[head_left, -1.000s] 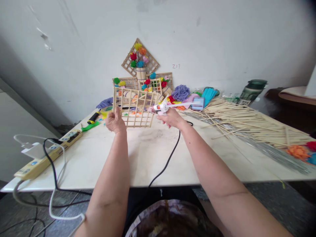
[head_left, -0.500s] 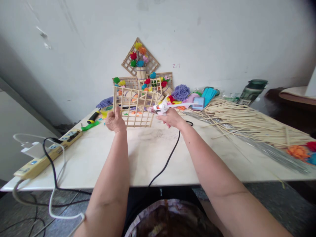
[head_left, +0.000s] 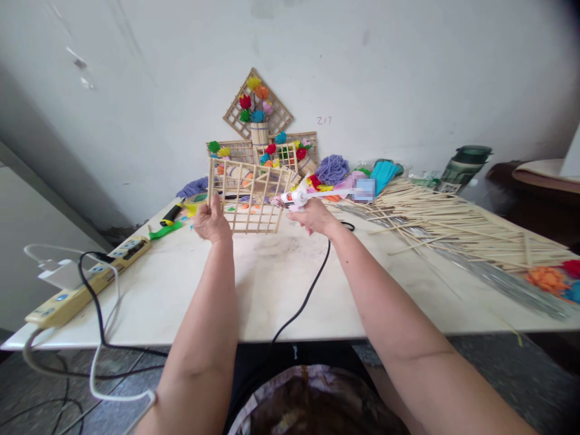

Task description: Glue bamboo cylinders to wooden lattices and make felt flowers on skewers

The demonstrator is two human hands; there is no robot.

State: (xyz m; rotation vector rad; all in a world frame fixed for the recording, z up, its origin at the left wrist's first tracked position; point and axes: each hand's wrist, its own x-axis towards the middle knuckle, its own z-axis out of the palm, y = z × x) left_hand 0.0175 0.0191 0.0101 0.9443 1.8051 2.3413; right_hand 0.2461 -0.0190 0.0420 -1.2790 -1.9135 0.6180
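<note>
My left hand (head_left: 212, 222) is closed on the left edge of a lattice panel of thin wooden sticks (head_left: 254, 231), which it holds up tilted above the table. In my right hand (head_left: 317, 217) is a white hot glue gun (head_left: 296, 198), with a long white glue stick (head_left: 333, 193) coming out of its back end. The gun's nozzle points left at the panel's right edge; whether it touches the wood I cannot tell. A black cord (head_left: 312, 287) runs from the gun down over the table's front edge.
Finished lattices with felt flowers (head_left: 258, 109) lean on the wall. Purple yarn (head_left: 333, 170) lies behind the gun. Loose sticks (head_left: 457, 220) and wires (head_left: 507, 284) cover the right side, near a dark bottle (head_left: 464, 168). At left are a power strip (head_left: 90, 284) and a yellow-black cutter (head_left: 172, 214).
</note>
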